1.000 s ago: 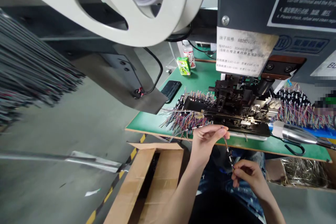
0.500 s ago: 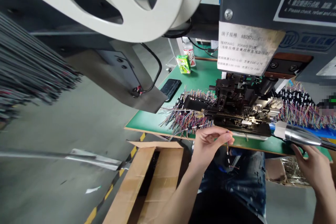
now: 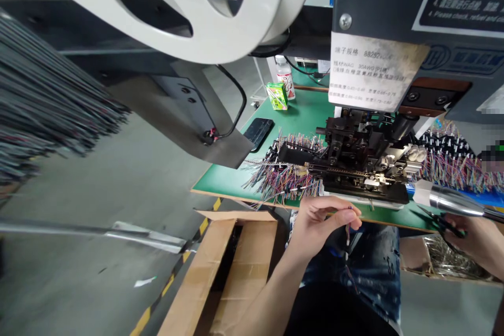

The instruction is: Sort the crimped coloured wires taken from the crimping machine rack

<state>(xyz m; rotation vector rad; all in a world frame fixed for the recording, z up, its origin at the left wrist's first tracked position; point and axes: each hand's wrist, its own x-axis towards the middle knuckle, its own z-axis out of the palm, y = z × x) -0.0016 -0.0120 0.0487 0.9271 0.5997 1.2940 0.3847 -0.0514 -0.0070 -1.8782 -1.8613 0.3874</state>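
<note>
Between thumb and fingertips, my left hand (image 3: 325,223) pinches a thin wire bundle (image 3: 347,236) that hangs down over my lap. The hand is just in front of the crimping machine's black lower tooling (image 3: 362,168). At the right, my right hand (image 3: 472,236) is wrapped round the dark handles of a pair of scissors (image 3: 443,223), with the blades pointing left over the table edge. A shiny metal cone-shaped part (image 3: 452,199) lies just above the scissors. Part of the right hand is hidden behind the handles.
Piles of coloured wires (image 3: 291,168) lie on the green table (image 3: 307,110), with more wires (image 3: 457,157) at the right. A phone (image 3: 258,134), a green box (image 3: 277,96) and a bottle (image 3: 284,79) stand behind. An open carton (image 3: 252,252) is below left; a large white reel (image 3: 220,37) overhangs.
My right hand has brought the scissors up into clear view, blades pointing left. My left hand has moved slightly down and right, still pinching the wire bundle.
</note>
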